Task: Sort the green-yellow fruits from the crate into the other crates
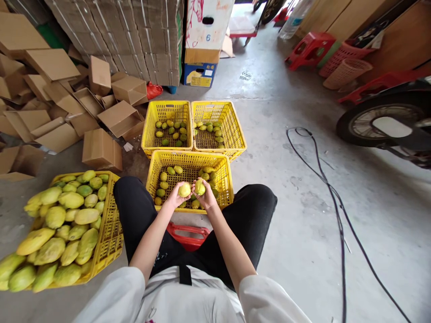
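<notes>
My left hand [175,197] is closed around a pale yellow papaya [184,190]. Close beside it, my right hand [209,198] grips a greener papaya [200,187]. Both fruits are held over the near yellow crate [229,179], which stands between my knees. Inside that crate, several small papayas [163,176] lie along the left side, and another group [211,170] lies at the right. My hands and forearms hide part of its front.
Two more yellow crates, left [144,130] and right [240,134], hold fruit just beyond. A heaped crate of papayas [109,224] stands by my left leg. Cardboard boxes [101,148] lie at the left; a black cable [332,193] and motorbike wheel [370,116] are at the right.
</notes>
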